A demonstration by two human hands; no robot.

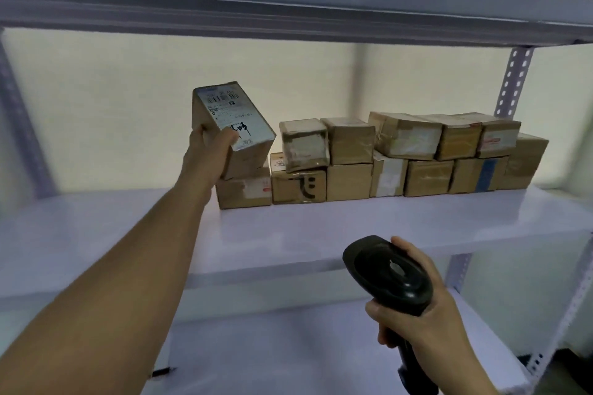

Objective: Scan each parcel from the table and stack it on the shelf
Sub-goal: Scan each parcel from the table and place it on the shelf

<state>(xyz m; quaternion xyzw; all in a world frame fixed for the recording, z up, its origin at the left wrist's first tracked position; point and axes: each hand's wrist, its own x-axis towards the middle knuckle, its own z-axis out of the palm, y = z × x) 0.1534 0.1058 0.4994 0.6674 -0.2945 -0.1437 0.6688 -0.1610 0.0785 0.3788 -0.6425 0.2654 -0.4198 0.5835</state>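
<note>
Where the grey shelf carries a two-high row of cartons along its back, the parcel hangs tilted at the row's left end, over the lowest end carton; whether it rests there cannot be told. It looks a stiff, light cardboard box, its labelled face glossy and likely slick, so a hold spanning two opposite sides seems safest. The left hand grasps its lower end, thumb across the label. The right hand is wrapped round the handle of the scanner, well apart.
</note>
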